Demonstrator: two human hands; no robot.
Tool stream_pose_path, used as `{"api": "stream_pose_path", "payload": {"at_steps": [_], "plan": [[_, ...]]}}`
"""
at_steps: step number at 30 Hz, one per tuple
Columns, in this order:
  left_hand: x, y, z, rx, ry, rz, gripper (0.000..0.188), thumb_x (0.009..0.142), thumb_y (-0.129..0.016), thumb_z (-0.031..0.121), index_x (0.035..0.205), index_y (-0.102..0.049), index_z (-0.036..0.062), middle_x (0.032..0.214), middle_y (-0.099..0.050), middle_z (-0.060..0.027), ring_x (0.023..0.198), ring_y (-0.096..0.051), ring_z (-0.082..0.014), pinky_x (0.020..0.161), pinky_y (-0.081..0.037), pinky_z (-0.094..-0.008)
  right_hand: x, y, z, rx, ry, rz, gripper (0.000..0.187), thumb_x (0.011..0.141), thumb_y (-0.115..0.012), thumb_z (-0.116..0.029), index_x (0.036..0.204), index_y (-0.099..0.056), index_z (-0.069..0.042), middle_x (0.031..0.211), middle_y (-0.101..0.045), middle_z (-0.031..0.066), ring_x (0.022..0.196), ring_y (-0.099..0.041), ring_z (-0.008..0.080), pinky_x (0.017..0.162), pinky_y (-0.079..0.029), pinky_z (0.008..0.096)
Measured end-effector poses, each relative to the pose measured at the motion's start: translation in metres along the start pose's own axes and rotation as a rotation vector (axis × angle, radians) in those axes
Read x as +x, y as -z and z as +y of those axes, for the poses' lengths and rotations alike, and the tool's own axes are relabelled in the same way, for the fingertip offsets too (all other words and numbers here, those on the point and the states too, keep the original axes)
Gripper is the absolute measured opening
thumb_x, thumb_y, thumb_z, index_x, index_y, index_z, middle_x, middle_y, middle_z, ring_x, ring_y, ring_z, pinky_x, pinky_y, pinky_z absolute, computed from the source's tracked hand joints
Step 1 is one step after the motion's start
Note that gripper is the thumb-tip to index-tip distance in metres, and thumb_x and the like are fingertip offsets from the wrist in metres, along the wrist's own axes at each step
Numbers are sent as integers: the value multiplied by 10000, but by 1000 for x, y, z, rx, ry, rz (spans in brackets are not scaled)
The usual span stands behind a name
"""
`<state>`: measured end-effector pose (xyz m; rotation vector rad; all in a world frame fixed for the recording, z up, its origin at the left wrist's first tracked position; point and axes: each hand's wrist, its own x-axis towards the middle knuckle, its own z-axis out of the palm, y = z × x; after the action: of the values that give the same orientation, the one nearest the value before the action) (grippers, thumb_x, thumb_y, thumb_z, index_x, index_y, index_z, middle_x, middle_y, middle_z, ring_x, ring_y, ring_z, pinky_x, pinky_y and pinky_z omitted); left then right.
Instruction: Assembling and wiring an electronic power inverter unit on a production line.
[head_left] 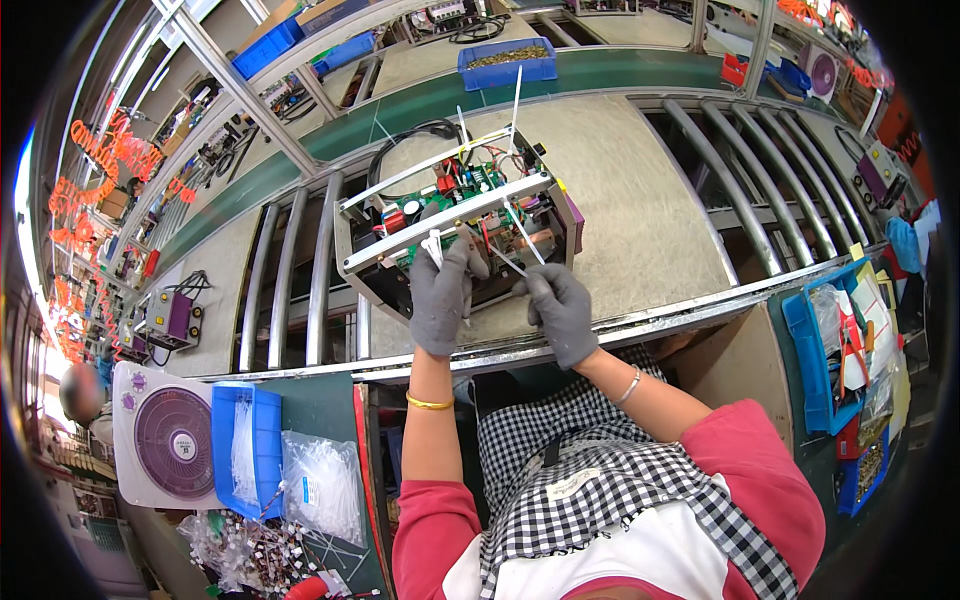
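An open machine chassis [352,262] with a metal frame, green circuit boards and wiring sits tilted on the workbench in front of me. My left hand [440,300], in a grey glove with bare fingertips, is closed at the near side of the frame. White cable ties [432,247] stick up between its fingers. To the right, my gloved right hand [563,315] pinches the end of a thin white cable tie [508,262] that runs into the wiring. Other white ties [518,110] stand up from the chassis; where they loop round the wires is hidden.
Metal rollers [745,190] flank the bench board [640,200]. A blue bin of small brass-coloured parts [508,66] stands behind. At lower left are a fan [178,440], a blue bin of ties [262,450] and a bag of ties [325,490]. A blue tray [808,350] holds tools at right.
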<state>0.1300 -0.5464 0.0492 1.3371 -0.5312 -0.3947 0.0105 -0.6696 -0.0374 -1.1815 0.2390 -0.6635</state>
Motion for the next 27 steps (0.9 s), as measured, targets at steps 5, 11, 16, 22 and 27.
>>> {"api": "stream_pose_path", "payload": {"at_steps": [5, 11, 16, 22, 27], "plan": [[-2, 2, 11, -121, 87, 6, 501, 1039, -569, 185, 1502, -439, 42, 727, -597, -14, 438, -371, -30, 360, -282, -200, 26, -22, -3, 19, 23, -96, 317, 1065, -622, -321, 1122, -653, -10, 875, -709, 44, 603, -545, 53, 543, -449, 226], [1, -1, 18, -267, 116, -5, 179, 1049, -549, 212, 1112, -600, 53, 707, -570, 14, 400, -310, -27, 345, -234, -192, 35, -14, -12, -190, 22, -48, 339, 1064, -617, -340, 1098, -664, -5, 803, -700, 29, 598, -554, 56, 542, -458, 238], [2, -6, 15, -320, 72, 11, 160, 1052, -566, 210, 1077, -600, 55, 672, -570, 7, 396, -319, -34, 345, -254, -205, 46, -14, -25, -297, 109, -108, 285, 1053, -627, -293, 1054, -683, -13, 801, -700, 48, 645, -606, 113, 600, -496, 289], [-3, -19, -11, -135, -99, 330, 220, 1045, -644, 223, 952, -651, 24, 718, -673, -44, 432, -434, -46, 368, -322, -233, 46, -15, -41, -590, 408, -177, 217, 1005, -672, -245, 1042, -693, -32, 849, -723, 126, 737, -694, 265, 687, -543, 370], [-4, -12, -33, -22, -205, 386, 209, 1026, -686, 204, 1007, -714, -2, 754, -712, -30, 597, -567, -51, 536, -444, -227, 49, -19, -45, -604, 384, -206, 218, 992, -693, -253, 1042, -699, -41, 869, -733, 140, 763, -712, 306, 676, -549, 387]]}}
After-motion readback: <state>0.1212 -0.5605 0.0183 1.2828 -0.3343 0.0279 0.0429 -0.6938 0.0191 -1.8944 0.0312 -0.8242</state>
